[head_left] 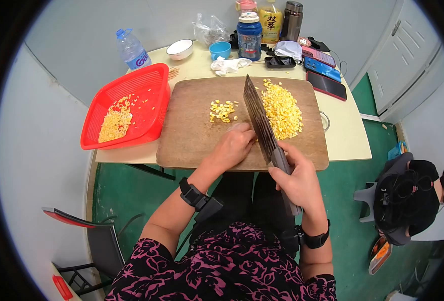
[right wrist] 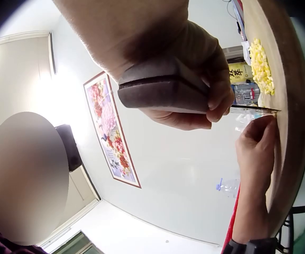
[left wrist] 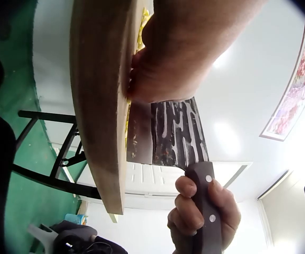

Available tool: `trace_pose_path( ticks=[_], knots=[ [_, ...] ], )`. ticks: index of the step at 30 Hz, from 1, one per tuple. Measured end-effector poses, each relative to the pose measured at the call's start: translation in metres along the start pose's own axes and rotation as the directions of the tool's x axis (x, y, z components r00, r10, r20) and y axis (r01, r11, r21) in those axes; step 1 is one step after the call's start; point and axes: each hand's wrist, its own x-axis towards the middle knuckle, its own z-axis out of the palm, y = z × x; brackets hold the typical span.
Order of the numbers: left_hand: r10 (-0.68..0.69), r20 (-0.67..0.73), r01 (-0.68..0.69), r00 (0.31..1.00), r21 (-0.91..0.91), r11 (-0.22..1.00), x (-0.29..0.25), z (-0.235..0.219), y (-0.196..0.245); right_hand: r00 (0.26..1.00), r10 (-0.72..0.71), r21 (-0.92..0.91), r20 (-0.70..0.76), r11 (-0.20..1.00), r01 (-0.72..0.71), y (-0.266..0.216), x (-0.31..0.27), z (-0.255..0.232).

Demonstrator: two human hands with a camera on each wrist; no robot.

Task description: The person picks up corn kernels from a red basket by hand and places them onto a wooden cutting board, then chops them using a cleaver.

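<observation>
My right hand (head_left: 302, 178) grips the dark handle of a cleaver (head_left: 260, 118), its broad, streaked blade standing on edge over the wooden cutting board (head_left: 192, 100). Left of the blade, my left hand (head_left: 236, 145) rests on the board with curled fingers, fingertips right beside the steel. A bit of yellow corn shows at those fingertips; the rest of what they pinch is hidden. A large heap of corn kernels (head_left: 283, 110) lies right of the blade. Beyond my left hand sits a smaller group of kernels (head_left: 223, 111). In the left wrist view, the blade (left wrist: 168, 132) reaches down to the board.
Left of the board, a red plastic basket (head_left: 154, 95) holds more kernels. Along the back stand a water bottle (head_left: 133, 50), a white bowl (head_left: 180, 49), a blue cup (head_left: 220, 50) and a blue jar (head_left: 249, 37). Several phones (head_left: 326, 85) lie at right. Another person (head_left: 407, 200) sits at far right.
</observation>
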Motion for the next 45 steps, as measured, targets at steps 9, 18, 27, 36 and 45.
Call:
trace_pose_path(
  ticks=[9, 18, 27, 36, 45],
  knots=[
    [-0.004, 0.005, 0.004, 1.0, 0.01, 1.0, -0.002, -0.002, 0.005, 0.998, -0.055, -0.04, -0.043, 0.998, 0.053, 0.003, 0.01, 0.008],
    [-0.145, -0.122, 0.146, 0.982, 0.004, 0.989, -0.005, 0.002, -0.009, 0.972, -0.043, 0.042, -0.233, 0.998, 0.054, 0.001, 0.012, 0.003],
    [-0.393, -0.186, 0.425, 0.9, 0.183, 0.887, 0.007, -0.038, -0.038, 0.998, 0.055, 0.51, 0.037, 0.858, -0.066, -0.002, 0.001, 0.004],
    [-0.302, -0.059, 0.304, 0.952, 0.325, 0.895, 0.019, -0.01, -0.046, 0.983, 0.026, 0.272, -0.18, 0.962, 0.024, 0.003, 0.003, 0.008],
    [-0.303, -0.096, 0.318, 0.948, 0.252, 0.914, 0.022, -0.007, -0.05, 0.991, 0.024, 0.293, -0.129, 0.956, 0.015, -0.004, 0.0, -0.002]
  ],
)
